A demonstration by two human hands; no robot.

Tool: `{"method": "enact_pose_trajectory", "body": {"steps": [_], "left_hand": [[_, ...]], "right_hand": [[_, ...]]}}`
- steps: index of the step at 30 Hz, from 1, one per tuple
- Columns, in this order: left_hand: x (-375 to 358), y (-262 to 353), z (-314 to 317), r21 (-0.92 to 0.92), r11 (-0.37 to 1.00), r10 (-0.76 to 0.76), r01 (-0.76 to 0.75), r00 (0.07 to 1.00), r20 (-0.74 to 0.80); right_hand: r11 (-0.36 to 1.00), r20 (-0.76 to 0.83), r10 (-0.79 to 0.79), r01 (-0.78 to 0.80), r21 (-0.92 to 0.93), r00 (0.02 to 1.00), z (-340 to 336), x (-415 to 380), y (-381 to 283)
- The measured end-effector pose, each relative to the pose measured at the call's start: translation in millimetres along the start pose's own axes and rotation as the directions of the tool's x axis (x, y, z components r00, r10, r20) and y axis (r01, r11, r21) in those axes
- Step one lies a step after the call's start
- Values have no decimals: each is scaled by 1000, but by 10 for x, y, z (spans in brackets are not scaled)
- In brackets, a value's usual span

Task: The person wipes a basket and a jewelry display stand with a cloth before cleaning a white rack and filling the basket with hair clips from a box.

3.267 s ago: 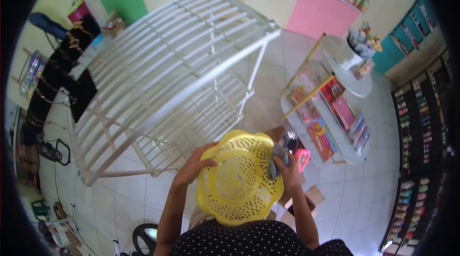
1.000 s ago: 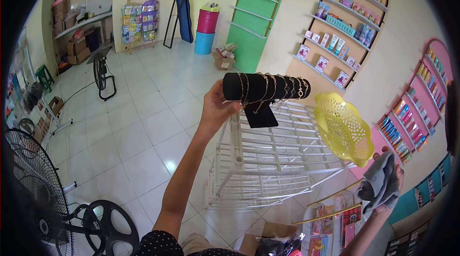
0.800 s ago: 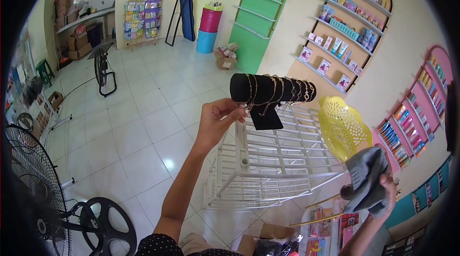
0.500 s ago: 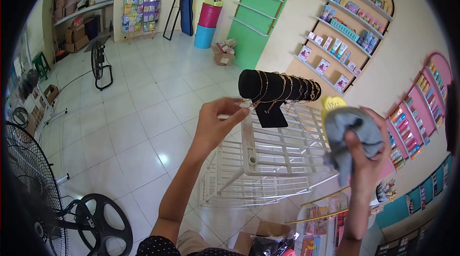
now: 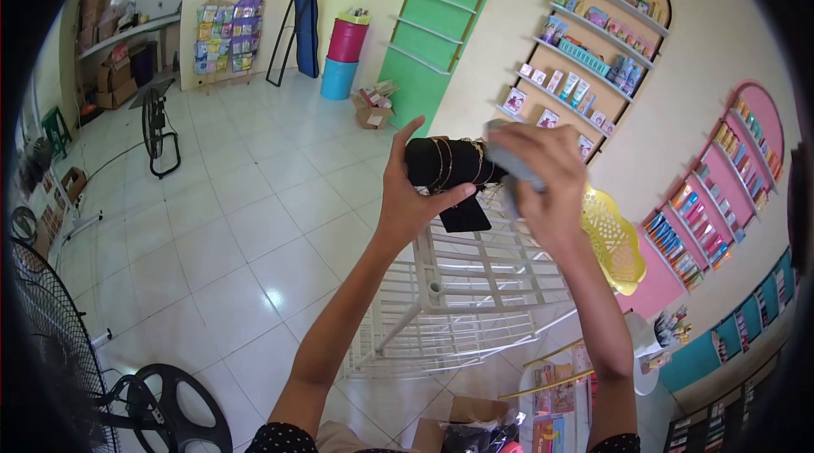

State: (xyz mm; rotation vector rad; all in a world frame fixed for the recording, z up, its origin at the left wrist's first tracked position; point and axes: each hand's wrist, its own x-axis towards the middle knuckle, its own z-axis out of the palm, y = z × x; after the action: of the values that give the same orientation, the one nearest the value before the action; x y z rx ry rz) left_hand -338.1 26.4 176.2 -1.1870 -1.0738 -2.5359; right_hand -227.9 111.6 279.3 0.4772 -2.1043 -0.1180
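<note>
A black bracelet display stand, a padded roll hung with gold-coloured bracelets and chains, stands on top of the white slatted rack. At the roll's left end, my left hand grips it, with the thumb along the lower front and the fingers round the end. My right hand is closed on a grey cloth against the right part of the roll. That hand and the cloth hide the bracelets there, and both are blurred by motion.
Right of the rack is a yellow perforated basket. A black fan stands at lower left, another floor fan farther back. Below are an open cardboard box and a display case. Stocked wall shelves line the right.
My left hand has moved from beside the roll to a grip on its left end. My right hand has brought the grey cloth leftward onto the roll, uncovering the yellow basket.
</note>
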Motion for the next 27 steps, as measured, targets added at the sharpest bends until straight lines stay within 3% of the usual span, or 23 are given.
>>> {"method": "enact_pose_trajectory", "body": {"steps": [2, 4, 5, 7, 10, 14, 20, 23, 26, 27], "left_hand": [[15, -12, -67, 22, 999, -38, 37, 999, 39], [22, -60, -102, -80, 995, -54, 64, 991, 125], [13, -61, -92, -83, 994, -55, 66, 990, 127], [9, -50, -56, -258, 962, -64, 87, 993, 95], [33, -89, -62, -172, 977, -112, 127, 989, 92], [23, -34, -45, -169, 973, -153, 159, 987, 49], [20, -73, -76, -111, 987, -117, 119, 993, 32], [23, -83, -85, 4, 1000, 14, -14, 999, 51], [21, -68, -73, -91, 993, -71, 78, 995, 74], [21, -94, -74, -34, 998, -45, 47, 997, 70]], "right_hand": [[998, -66, 21, -25, -56, 998, -208, -70, -11], [968, -168, 252, -248, 46, 953, -333, -190, -43], [967, -167, 253, -250, 43, 953, -353, -227, -48], [929, -79, 365, -358, 92, 928, -384, -267, -49], [895, -24, 411, -398, 199, 911, -300, -90, -11], [983, 105, 185, -186, 5, 977, -138, 213, -45], [991, 347, 105, -70, -113, 932, 166, 342, -100], [992, 444, 127, -110, -62, 887, 43, 186, -274], [962, 498, 235, -272, 1, 835, -171, 126, -270], [965, 508, 222, -260, 4, 832, -167, 172, -251]]}}
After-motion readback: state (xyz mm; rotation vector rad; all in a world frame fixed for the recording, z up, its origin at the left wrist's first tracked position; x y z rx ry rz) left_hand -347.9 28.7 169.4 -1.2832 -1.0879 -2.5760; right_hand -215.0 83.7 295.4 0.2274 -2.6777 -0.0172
